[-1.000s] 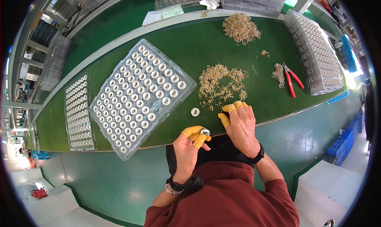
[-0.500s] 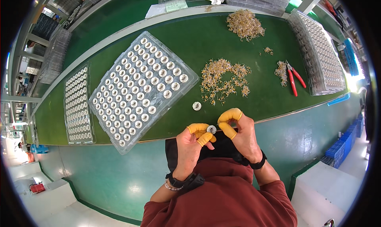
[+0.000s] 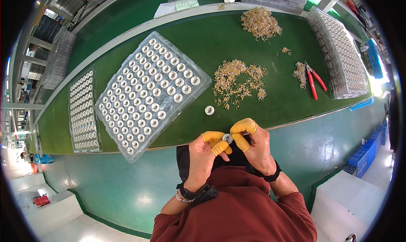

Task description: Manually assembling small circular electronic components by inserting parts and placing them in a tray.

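Note:
Just past the table's front edge, my left hand (image 3: 202, 156) pinches a small round whitish part (image 3: 227, 138) with a grey centre between its covered fingertips. My right hand (image 3: 259, 149) is closed in a pinch against the part's right side; anything tiny in its fingers is hidden. Yellow finger covers sit on the thumb and index finger of both hands. A similar round part (image 3: 209, 110) lies loose on the green table beyond my hands. Farther back spreads a loose heap of small yellowish components (image 3: 230, 84) with thin wire leads.
At left, a clear tray (image 3: 204, 80) of round parts lies slanted, its near corner over the table edge, beside another filled tray (image 3: 98, 148). Red-handled pliers (image 3: 312, 86) lie at right near a stack of filled trays (image 3: 334, 56). A bigger component pile (image 3: 261, 24) sits at the back.
My right hand has moved slightly left and its fingertips now meet the round part. My left hand has stayed nearly in place, holding it.

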